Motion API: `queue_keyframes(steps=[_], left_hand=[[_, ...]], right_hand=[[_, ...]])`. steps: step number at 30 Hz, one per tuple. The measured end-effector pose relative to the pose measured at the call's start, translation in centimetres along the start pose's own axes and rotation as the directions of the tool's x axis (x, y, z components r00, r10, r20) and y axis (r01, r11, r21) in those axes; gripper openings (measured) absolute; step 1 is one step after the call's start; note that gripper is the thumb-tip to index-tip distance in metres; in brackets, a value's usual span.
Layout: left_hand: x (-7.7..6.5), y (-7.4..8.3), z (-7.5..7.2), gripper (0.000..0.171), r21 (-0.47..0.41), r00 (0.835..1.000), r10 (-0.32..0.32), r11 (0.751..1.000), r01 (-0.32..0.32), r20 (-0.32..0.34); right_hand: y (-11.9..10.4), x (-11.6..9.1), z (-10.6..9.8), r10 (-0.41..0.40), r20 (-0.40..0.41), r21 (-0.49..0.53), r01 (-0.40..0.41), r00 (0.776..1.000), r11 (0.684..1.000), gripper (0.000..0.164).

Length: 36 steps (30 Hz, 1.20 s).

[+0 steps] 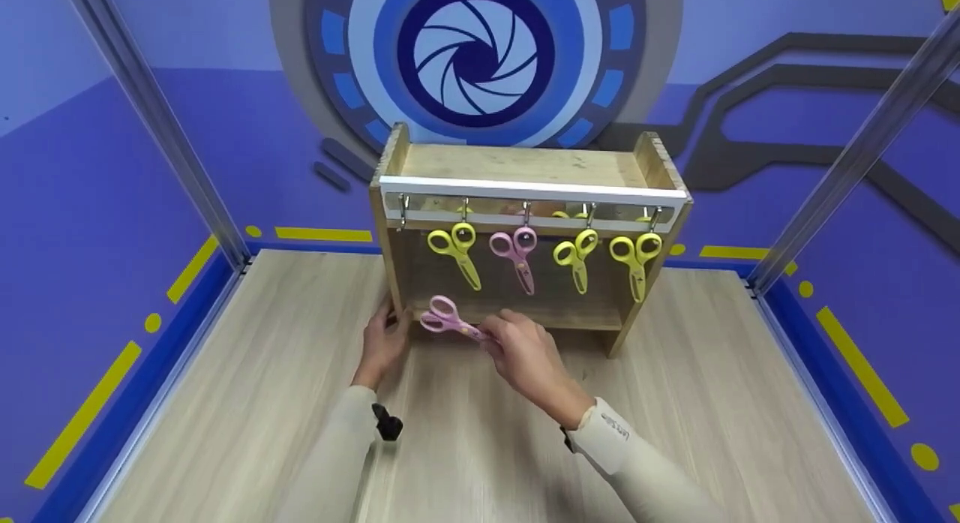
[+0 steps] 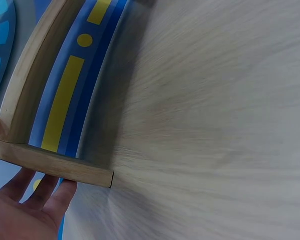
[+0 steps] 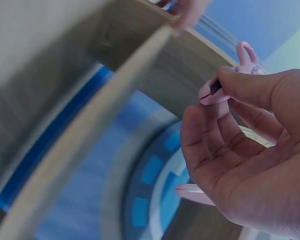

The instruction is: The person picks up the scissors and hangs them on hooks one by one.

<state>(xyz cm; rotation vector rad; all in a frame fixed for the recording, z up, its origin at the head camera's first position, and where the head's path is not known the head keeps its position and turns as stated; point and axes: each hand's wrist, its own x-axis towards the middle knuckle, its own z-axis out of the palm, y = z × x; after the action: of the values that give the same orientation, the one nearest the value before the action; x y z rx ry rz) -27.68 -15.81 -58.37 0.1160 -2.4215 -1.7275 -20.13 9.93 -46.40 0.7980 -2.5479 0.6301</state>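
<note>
My right hand (image 1: 526, 356) pinches a pair of pink scissors (image 1: 448, 319) by the blade end, its handle loops pointing left, in front of the wooden rack (image 1: 382, 238). In the right wrist view the thumb and fingers close on the blade end of the pink scissors (image 3: 220, 90). My left hand (image 1: 385, 344) grips the lower left side panel of the rack. The left wrist view shows the fingers behind that wooden edge (image 2: 54, 166) and the thumb in front. From hooks above hang another pink pair of scissors (image 1: 517, 254) and several yellow scissors (image 1: 456, 251).
A white rail (image 1: 525, 187) with several metal hooks runs along the rack's top front. The leftmost hook (image 1: 403, 211) carries no scissors. The rack stands on a light wood-grain table (image 1: 300, 358), with blue printed walls (image 1: 210, 133) and metal posts (image 1: 150, 110) around.
</note>
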Motion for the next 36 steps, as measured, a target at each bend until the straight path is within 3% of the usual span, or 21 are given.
queue_keyframes(steps=[11, 18, 36], left_hand=[[0.1, -0.1, 0.0, 0.059, 0.017, 0.996, 0.084, 0.996, -0.083, -0.038], [0.0, -0.1, 0.0, 0.064, -0.011, 0.999, 0.047, 0.999, -0.047, -0.016], [0.0, -0.1, 0.1, 0.064, -0.014, 1.0, 0.028, 0.999, -0.029, -0.011]], right_hand=[[-2.9, 3.8, -0.6, -0.04, -0.11, 0.155, 0.057, 0.993, 0.986, 0.007], [-3.7, 5.5, -0.5, 0.0, -0.167, 0.242, 0.041, 0.986, 0.969, 0.01], [-4.4, 7.6, 0.3, 0.06, -0.133, 0.219, -0.03, 0.989, 0.975, 0.009]])
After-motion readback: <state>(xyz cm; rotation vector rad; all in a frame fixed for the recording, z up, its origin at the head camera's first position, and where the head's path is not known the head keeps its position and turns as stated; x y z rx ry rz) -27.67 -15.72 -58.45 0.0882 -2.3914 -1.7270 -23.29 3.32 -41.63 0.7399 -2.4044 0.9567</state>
